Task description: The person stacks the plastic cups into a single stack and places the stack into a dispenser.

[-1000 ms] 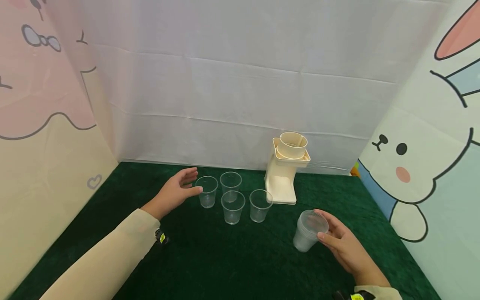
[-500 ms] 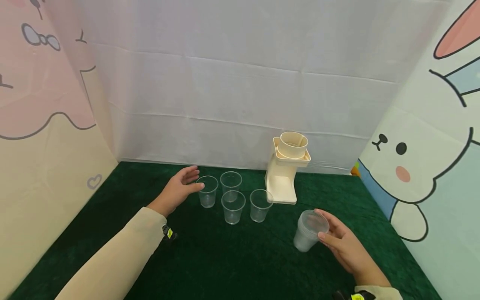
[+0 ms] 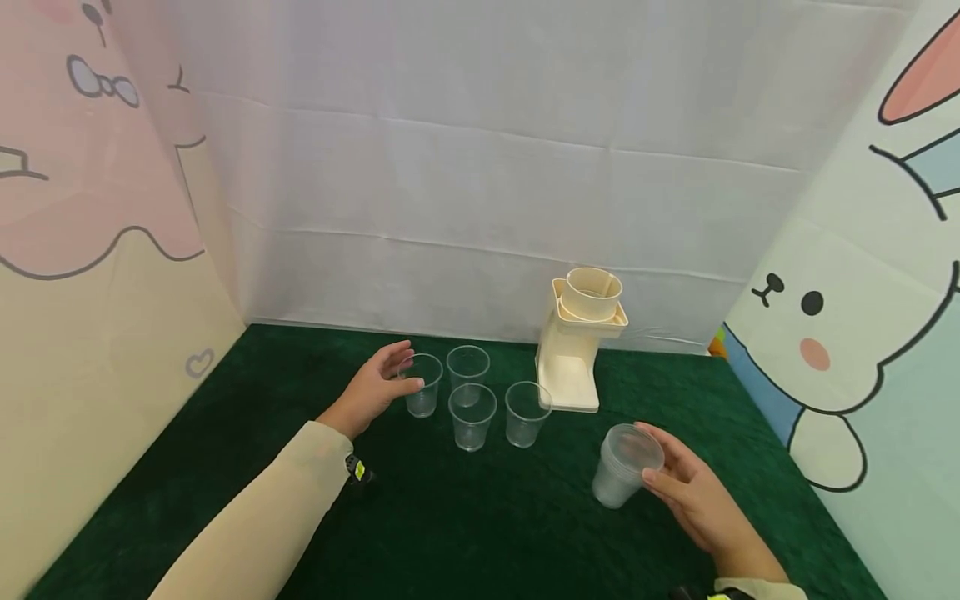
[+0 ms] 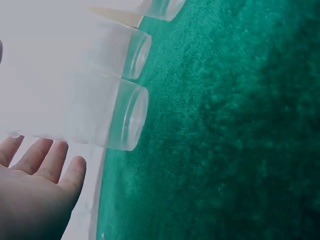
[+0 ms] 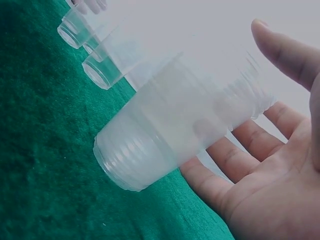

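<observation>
Thumb and fingers of the left hand [image 3: 369, 390] stand around the leftmost clear cup [image 3: 422, 402]; the left wrist view has its fingers [image 4: 71, 176] loosely extended beside a cup [image 4: 122, 117]. That cup stands upright close to three others: one behind [image 3: 468, 367], one in front [image 3: 471, 429] and one to the right [image 3: 522, 425]. On the right, the right hand [image 3: 697, 504] holds an upright stack of nested clear cups [image 3: 617, 479] near the rim, thumb in front. In the right wrist view its fingers [image 5: 239, 161] lie along the stack [image 5: 145, 142].
A cream stand [image 3: 567, 375] with a round cup-shaped top [image 3: 591, 300] is at the back, right of the single cups. Dark green cloth [image 3: 450, 533] covers the table. A white curtain hangs behind, with cartoon-printed sheets at both sides.
The left hand has shifted slightly right, its thumb now farther across the leftmost cup. The right hand stays at the stack. The head view has shifted a little.
</observation>
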A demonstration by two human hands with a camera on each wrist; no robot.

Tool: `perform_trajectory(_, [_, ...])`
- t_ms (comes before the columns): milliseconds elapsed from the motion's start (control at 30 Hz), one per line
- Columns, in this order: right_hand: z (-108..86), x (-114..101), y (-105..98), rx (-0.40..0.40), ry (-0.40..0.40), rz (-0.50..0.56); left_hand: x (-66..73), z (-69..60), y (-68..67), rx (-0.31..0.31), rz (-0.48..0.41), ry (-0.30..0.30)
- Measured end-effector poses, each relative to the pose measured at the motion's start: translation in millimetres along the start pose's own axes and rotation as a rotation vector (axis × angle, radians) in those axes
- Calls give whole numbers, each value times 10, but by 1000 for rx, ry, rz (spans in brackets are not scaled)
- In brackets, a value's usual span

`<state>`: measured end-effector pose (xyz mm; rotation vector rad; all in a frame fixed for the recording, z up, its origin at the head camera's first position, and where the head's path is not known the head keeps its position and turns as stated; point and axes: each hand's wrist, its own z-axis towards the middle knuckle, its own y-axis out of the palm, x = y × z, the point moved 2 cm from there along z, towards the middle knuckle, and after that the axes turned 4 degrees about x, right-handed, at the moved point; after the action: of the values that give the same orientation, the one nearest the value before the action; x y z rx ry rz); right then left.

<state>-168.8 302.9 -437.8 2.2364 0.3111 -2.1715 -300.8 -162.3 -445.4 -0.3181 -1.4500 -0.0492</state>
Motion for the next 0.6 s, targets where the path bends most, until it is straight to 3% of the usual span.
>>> perform_trajectory(600, [4,-17,-1,-6,10,-5,-47,77,75,-4,15,-67])
